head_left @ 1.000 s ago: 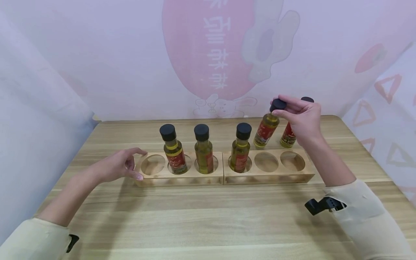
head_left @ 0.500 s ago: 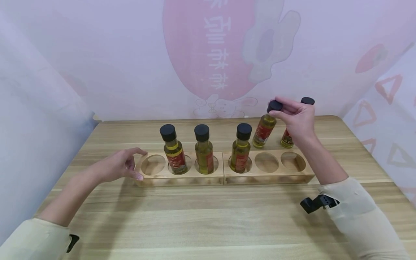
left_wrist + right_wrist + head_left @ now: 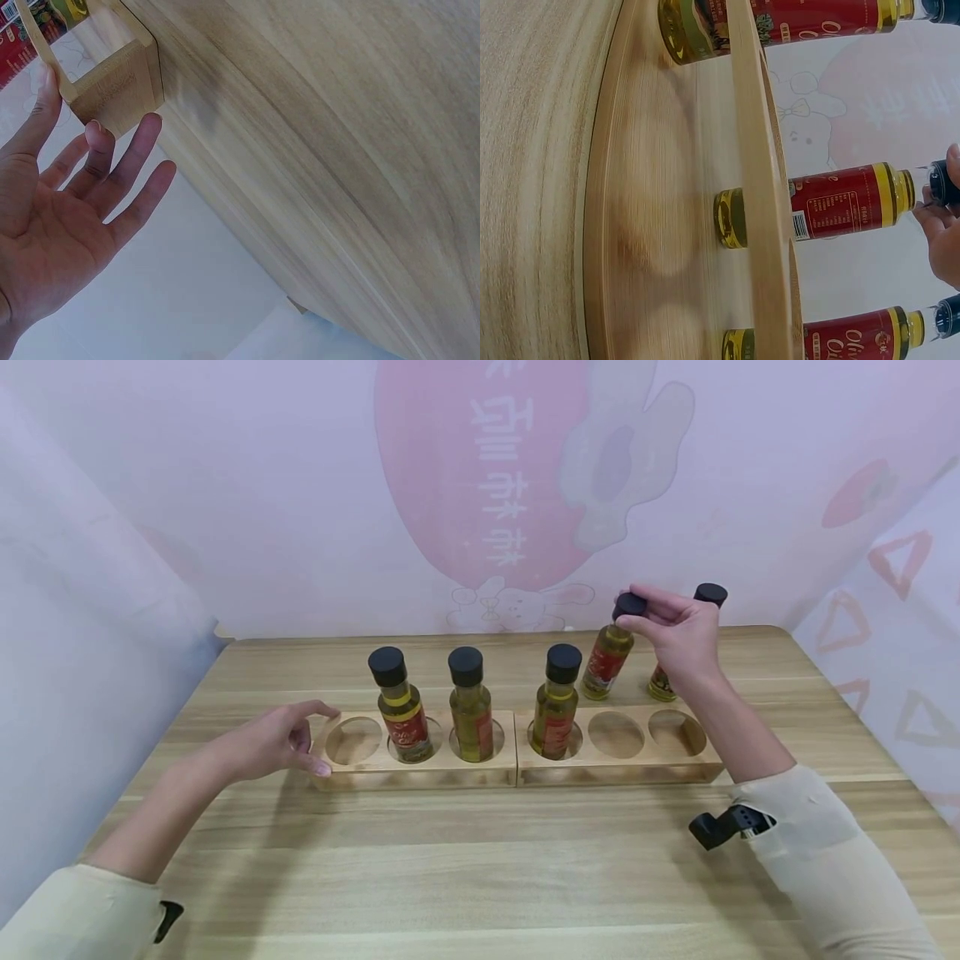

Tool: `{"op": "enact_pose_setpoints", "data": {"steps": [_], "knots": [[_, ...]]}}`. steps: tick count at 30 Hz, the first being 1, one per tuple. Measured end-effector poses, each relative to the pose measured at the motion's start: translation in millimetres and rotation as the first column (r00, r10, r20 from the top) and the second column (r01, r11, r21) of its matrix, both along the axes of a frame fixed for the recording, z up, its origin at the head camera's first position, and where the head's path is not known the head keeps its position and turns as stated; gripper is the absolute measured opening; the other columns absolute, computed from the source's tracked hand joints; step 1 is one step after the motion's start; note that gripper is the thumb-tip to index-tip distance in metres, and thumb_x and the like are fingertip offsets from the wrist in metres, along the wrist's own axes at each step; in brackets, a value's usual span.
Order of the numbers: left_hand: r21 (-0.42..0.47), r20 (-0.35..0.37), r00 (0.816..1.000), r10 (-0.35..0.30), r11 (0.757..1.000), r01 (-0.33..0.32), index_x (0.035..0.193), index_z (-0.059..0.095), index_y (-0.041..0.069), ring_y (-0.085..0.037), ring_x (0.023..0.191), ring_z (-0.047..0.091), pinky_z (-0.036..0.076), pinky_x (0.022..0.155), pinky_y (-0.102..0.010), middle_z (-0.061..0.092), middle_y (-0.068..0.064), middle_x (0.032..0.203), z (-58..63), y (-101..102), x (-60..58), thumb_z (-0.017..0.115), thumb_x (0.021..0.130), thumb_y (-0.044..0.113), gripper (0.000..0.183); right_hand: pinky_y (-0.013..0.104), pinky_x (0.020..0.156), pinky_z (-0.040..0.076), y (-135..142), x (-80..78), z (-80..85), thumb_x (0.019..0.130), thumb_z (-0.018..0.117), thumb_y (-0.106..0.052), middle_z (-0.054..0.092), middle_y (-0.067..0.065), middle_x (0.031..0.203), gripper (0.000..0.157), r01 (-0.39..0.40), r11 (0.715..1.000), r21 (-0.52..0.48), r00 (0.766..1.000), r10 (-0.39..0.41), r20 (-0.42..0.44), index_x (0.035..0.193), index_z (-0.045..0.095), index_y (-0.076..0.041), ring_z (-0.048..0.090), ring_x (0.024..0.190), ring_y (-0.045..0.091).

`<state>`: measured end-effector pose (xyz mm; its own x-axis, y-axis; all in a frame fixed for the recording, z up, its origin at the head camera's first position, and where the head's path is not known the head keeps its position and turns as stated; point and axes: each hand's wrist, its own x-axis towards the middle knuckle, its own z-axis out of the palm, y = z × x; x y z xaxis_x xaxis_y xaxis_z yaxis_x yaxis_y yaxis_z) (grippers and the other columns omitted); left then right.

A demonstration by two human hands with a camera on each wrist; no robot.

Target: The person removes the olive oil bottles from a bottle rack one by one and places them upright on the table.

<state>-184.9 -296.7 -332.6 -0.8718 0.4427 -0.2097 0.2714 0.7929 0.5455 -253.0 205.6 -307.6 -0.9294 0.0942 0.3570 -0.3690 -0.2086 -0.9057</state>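
My left hand (image 3: pixel 266 743) grips the left end of a wooden bottle rack (image 3: pixel 442 770), thumb at the front edge and forefinger at the back corner. The left wrist view shows the thumb on the rack's end (image 3: pixel 120 86). My right hand (image 3: pixel 682 635) pinches the black cap of an olive oil bottle (image 3: pixel 607 662), which leans slightly behind a second wooden rack (image 3: pixel 615 770). In the right wrist view this bottle (image 3: pixel 840 202) shows past the rack's top bar. Another olive oil bottle (image 3: pixel 662 683) stands behind, partly hidden by my right hand.
Two olive oil bottles, one with its label forward (image 3: pixel 407 731) and one turned (image 3: pixel 471 718), stand in the left rack. A third bottle (image 3: pixel 557 718) fills the right rack's leftmost hole. A printed cloth (image 3: pixel 300 510) hangs behind the wooden table (image 3: pixel 480 868).
My right hand has shifted a little to the left with the olive oil bottle, whose cap tilts less to the right. The left hand and both racks have stayed put.
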Motion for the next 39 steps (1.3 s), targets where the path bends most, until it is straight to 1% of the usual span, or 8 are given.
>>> {"op": "enact_pose_setpoints", "data": {"steps": [9,13,16,23,28,34,37,39], "knots": [[-0.006,-0.006,1.0,-0.007,1.0,0.007,0.144,0.047,-0.008,-0.016,0.069,0.047,0.041,0.062,-0.029,0.054,-0.001,0.077,0.7,0,0.4,0.088,0.082,0.027,0.083,0.023,0.087,0.056,0,-3.8,1.0,0.081,0.077,0.02,0.077,0.008,0.107,0.04,0.039,0.999,0.019,0.997,-0.04,0.06,0.115,0.077,-0.001,0.075,0.096,0.008],[-0.001,-0.005,1.0,-0.01,1.0,0.01,0.144,0.047,-0.008,-0.016,0.07,0.047,0.041,0.062,-0.029,0.053,-0.002,0.077,0.6,0,0.5,0.088,0.082,0.027,0.083,0.021,0.087,0.056,1,-7.1,1.9,0.081,0.08,0.015,0.077,0.006,0.108,0.038,0.067,0.997,0.044,0.992,-0.072,0.102,0.113,0.079,-0.005,0.075,0.095,0.006],[0.003,0.004,1.0,-0.005,1.0,0.005,0.145,0.046,-0.008,-0.016,0.07,0.047,0.041,0.062,-0.029,0.053,-0.002,0.077,0.7,1,0.7,0.088,0.082,0.027,0.083,0.019,0.086,0.056,1,-9.7,2.2,0.082,0.082,0.011,0.079,0.002,0.104,0.036,0.082,0.995,0.061,0.986,-0.09,0.139,0.113,0.08,-0.008,0.075,0.093,0.005],[0.013,0.003,1.0,-0.005,1.0,0.005,0.145,0.046,-0.009,-0.016,0.069,0.046,0.04,0.062,-0.028,0.052,-0.001,0.076,0.1,1,0.0,0.088,0.082,0.024,0.082,0.018,0.088,0.055,2,-14.0,3.1,0.082,0.085,0.005,0.078,0.0,0.107,0.043,0.095,0.992,0.082,0.977,-0.108,0.183,0.123,0.075,-0.004,0.074,0.094,0.005],[0.011,-0.002,1.0,-0.004,1.0,0.005,0.145,0.044,-0.01,-0.016,0.068,0.045,0.039,0.061,-0.029,0.052,-0.002,0.076,-0.9,0,-0.5,0.088,0.082,0.022,0.083,0.018,0.087,0.054,-1,-16.2,3.0,0.082,0.085,0.003,0.079,-0.005,0.104,0.047,0.109,0.986,0.124,0.976,-0.13,0.172,0.127,0.071,0.0,0.073,0.096,0.004],[0.019,0.002,1.0,-0.006,1.0,0.005,0.144,0.044,-0.01,-0.015,0.067,0.045,0.039,0.061,-0.028,0.052,-0.002,0.075,-1.2,0,-0.4,0.088,0.082,0.022,0.082,0.017,0.084,0.055,-5,-15.8,2.1,0.081,0.085,0.006,0.078,-0.009,0.098,0.044,0.102,0.987,0.123,0.984,-0.119,0.136,0.123,0.073,-0.001,0.073,0.094,0.005],[0.031,0.007,1.0,-0.004,0.999,0.004,0.144,0.045,-0.01,-0.014,0.066,0.045,0.04,0.061,-0.028,0.052,-0.001,0.074,-0.7,0,-0.2,0.089,0.082,0.022,0.082,0.017,0.084,0.055,-5,-16.6,0.0,0.083,0.085,0.004,0.078,-0.004,0.105,0.041,0.126,0.973,0.194,0.985,-0.145,0.09,0.122,0.074,-0.002,0.072,0.095,0.005],[0.035,0.011,1.0,-0.003,0.999,0.003,0.143,0.046,-0.009,-0.014,0.065,0.045,0.04,0.061,-0.028,0.052,-0.001,0.074,-0.4,-1,0.3,0.089,0.082,0.023,0.082,0.018,0.085,0.055,-5,-17.9,-1.9,0.084,0.085,0.001,0.077,0.002,0.11,0.04,0.153,0.954,0.259,0.984,-0.172,0.05,0.122,0.074,-0.002,0.072,0.096,0.004]]}}
